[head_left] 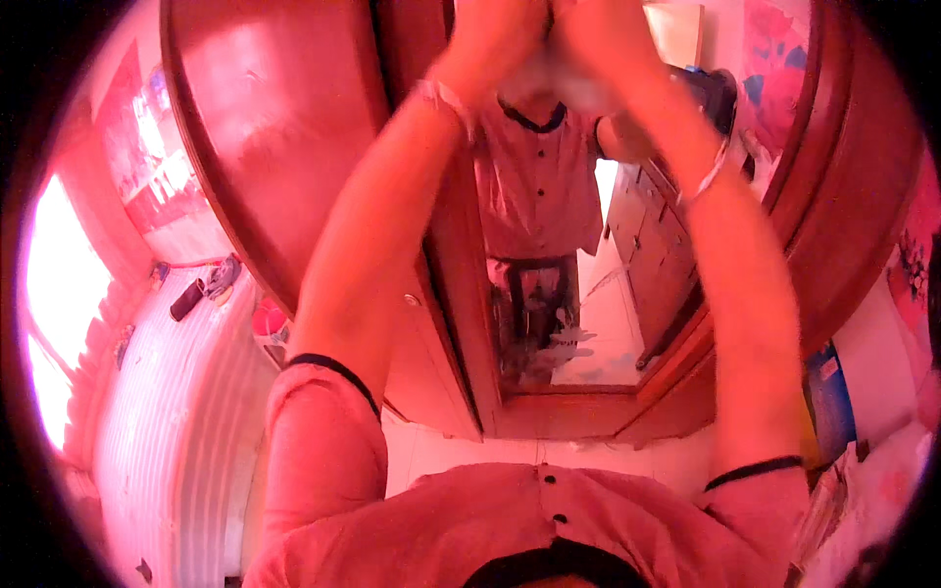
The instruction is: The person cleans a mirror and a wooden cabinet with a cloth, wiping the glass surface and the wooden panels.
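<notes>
The left hand (495,39) and the right hand (610,39) are raised and brought close together at the upper edge of the view. The fingers are cut off or blurred there; whether they are open, closed or gripping anything cannot be told. Just below and between the hands, a pale blurred patch (561,83) is seen, its nature unclear. The thing nearest to the hands, the mirror (610,294), is set upright in a wooden surround (559,419) straight ahead, with a buttoned shirt (539,196) reflected in it. Low on the mirror, greyish marks (575,340) are shown; whether they lie on its surface or are reflected cannot be decided. The work is judged to be under way; no finished result can be made out, and what is left cannot be established
</notes>
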`<action>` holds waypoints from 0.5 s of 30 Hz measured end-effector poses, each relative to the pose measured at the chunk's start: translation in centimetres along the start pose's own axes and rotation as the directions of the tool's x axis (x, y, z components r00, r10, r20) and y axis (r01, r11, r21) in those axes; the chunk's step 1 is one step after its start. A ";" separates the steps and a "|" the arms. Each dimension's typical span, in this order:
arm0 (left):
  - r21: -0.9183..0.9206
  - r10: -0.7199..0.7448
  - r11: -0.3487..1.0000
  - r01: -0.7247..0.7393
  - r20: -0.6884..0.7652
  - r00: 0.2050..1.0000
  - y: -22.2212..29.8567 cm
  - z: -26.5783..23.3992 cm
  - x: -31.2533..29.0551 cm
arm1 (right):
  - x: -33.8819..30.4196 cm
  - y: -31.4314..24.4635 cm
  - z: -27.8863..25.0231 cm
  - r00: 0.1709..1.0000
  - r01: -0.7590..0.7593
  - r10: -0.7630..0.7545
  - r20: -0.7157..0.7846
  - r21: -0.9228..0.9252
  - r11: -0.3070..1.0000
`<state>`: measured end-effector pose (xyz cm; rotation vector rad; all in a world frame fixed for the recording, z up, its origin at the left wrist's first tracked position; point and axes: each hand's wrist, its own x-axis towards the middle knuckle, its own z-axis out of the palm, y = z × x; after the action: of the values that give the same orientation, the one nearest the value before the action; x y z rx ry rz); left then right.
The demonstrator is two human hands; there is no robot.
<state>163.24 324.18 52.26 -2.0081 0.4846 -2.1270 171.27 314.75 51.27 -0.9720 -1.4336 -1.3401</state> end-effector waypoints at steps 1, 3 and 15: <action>0.018 0.109 0.994 -0.108 -0.078 0.991 -1.2 0.3 1.8 | 2.0 1.3 0.7 0.948 0.288 -0.281 -0.147 0.026 0.957; 0.165 0.212 0.965 -0.204 -0.029 0.977 -2.9 0.0 3.8 | 3.6 2.6 1.0 0.982 0.188 -0.188 0.003 -0.088 0.978; 0.136 -0.360 0.933 0.333 0.385 0.850 11.4 -0.7 -24.0 | -24.2 -2.1 -3.5 0.824 -0.116 0.153 0.546 -0.103 0.988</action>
<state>163.24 321.95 25.80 -2.5652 -0.0201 -1.7744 176.13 311.98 27.40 -1.5688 -1.7086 -1.0433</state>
